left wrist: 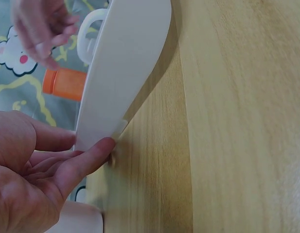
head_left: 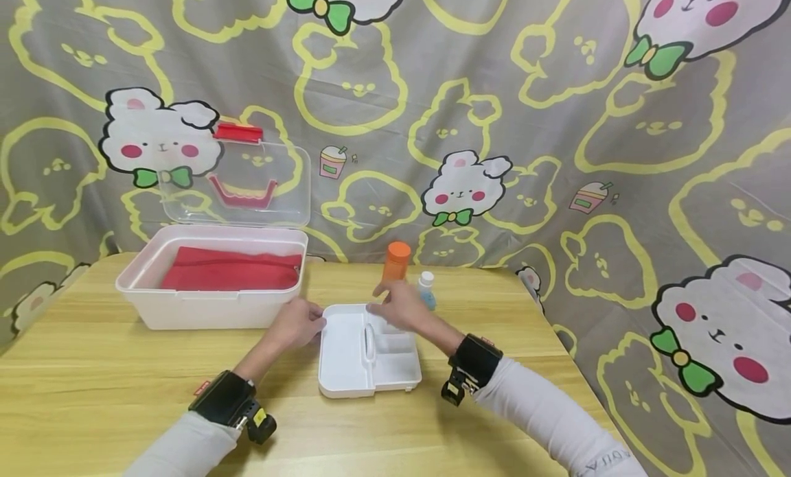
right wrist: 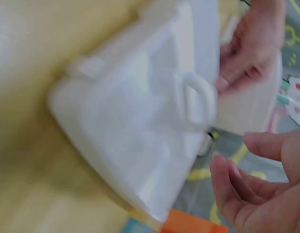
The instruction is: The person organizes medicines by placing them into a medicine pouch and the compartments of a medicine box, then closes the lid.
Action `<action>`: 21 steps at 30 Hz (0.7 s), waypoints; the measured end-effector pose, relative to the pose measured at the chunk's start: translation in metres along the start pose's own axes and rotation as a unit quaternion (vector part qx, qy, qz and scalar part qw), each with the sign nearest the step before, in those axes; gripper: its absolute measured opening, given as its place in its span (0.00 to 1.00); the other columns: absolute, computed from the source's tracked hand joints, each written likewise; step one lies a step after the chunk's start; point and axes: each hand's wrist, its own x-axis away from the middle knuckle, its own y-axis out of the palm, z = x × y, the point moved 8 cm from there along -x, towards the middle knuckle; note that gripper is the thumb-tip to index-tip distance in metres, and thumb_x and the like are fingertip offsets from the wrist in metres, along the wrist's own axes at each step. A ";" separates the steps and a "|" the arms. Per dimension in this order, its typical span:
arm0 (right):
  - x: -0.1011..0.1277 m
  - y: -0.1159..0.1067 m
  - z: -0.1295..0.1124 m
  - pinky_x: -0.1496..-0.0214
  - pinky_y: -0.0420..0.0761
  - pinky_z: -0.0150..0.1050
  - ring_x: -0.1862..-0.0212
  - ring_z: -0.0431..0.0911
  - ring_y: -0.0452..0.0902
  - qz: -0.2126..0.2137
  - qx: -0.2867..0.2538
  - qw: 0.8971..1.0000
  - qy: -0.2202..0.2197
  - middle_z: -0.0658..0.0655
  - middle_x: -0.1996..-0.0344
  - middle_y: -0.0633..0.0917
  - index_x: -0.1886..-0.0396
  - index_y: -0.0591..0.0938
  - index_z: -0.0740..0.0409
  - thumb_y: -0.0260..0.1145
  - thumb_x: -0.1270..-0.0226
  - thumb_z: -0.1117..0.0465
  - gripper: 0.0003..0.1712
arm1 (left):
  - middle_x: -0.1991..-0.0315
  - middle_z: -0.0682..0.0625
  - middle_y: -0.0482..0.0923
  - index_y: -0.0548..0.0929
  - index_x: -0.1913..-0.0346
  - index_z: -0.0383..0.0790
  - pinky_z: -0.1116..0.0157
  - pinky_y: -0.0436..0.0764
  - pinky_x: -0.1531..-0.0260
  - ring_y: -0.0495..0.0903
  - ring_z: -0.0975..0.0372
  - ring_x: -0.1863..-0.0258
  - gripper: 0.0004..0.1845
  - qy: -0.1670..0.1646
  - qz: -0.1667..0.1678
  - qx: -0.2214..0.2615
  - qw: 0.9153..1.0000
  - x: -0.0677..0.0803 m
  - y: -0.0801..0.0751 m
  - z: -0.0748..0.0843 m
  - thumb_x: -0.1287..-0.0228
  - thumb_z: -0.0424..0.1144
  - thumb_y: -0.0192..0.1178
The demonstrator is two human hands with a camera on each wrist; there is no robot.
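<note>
Two hands work about a white tray (head_left: 342,353), which lies midway between the table's (head_left: 204,401) left and right edges, just beside a white box (head_left: 210,310). The left hand (head_left: 295,322) pinches the tray's rim and wall at its far left corner. The right hand (head_left: 398,305) hovers at the tray's far edge; its thumb and fingers stand apart and hold nothing. Whether the tray's base sits flush on the table I cannot tell.

To handle it well, keep the left pinch firm but light, so the tray neither skids nor tips, and bring the right fingertips onto the rim opposite, which should balance it better than one corner alone. The upright handle (head_left: 369,343) between its compartments also looks easy to catch, so give it room. Mind the orange bottle (head_left: 397,257) and the small white-capped bottle (head_left: 427,298), both toward the table's far right corner: a careless wrist could topple either.
</note>
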 end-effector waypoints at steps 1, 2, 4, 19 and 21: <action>-0.003 -0.009 -0.002 0.68 0.83 0.35 0.67 0.45 0.82 0.020 0.000 1.000 -0.003 0.59 0.64 0.87 0.45 0.82 0.63 0.70 0.34 0.55 0.22 | 0.68 0.39 0.89 0.88 0.59 0.26 0.67 0.83 0.73 0.86 0.60 0.76 0.10 -0.001 -0.001 0.000 1.000 0.000 0.000 0.000 0.36 0.29 0.59; -0.007 -0.018 -0.005 0.67 0.83 0.36 0.66 0.46 0.83 0.040 0.002 0.999 -0.006 0.59 0.63 0.87 0.45 0.82 0.64 0.70 0.34 0.56 0.22 | 0.68 0.39 0.89 0.88 0.59 0.26 0.67 0.83 0.74 0.86 0.60 0.77 0.10 0.002 -0.001 -0.002 1.000 0.000 0.000 0.000 0.36 0.29 0.59; -0.015 -0.036 -0.009 0.63 0.83 0.37 0.63 0.48 0.83 0.078 0.004 0.997 -0.012 0.59 0.61 0.88 0.45 0.82 0.63 0.70 0.34 0.57 0.21 | 0.68 0.40 0.89 0.88 0.60 0.27 0.68 0.82 0.74 0.86 0.60 0.77 0.10 0.004 -0.001 -0.005 1.000 0.000 0.000 0.000 0.36 0.29 0.59; -0.056 -0.077 0.007 0.38 0.81 0.52 0.39 0.58 0.78 0.140 0.006 0.988 0.068 0.63 0.40 0.82 0.34 0.76 0.61 0.65 0.29 0.52 0.28 | 0.68 0.41 0.90 0.89 0.61 0.29 0.63 0.85 0.67 0.85 0.62 0.74 0.09 0.019 0.013 -0.019 1.000 0.002 -0.003 0.000 0.37 0.30 0.60; -0.060 -0.074 0.013 0.36 0.79 0.53 0.37 0.59 0.76 0.144 0.003 0.987 0.076 0.63 0.37 0.80 0.32 0.74 0.60 0.64 0.28 0.51 0.30 | 0.68 0.42 0.90 0.89 0.62 0.29 0.64 0.84 0.69 0.85 0.62 0.75 0.09 0.017 0.010 -0.017 1.000 0.002 -0.003 0.000 0.37 0.29 0.59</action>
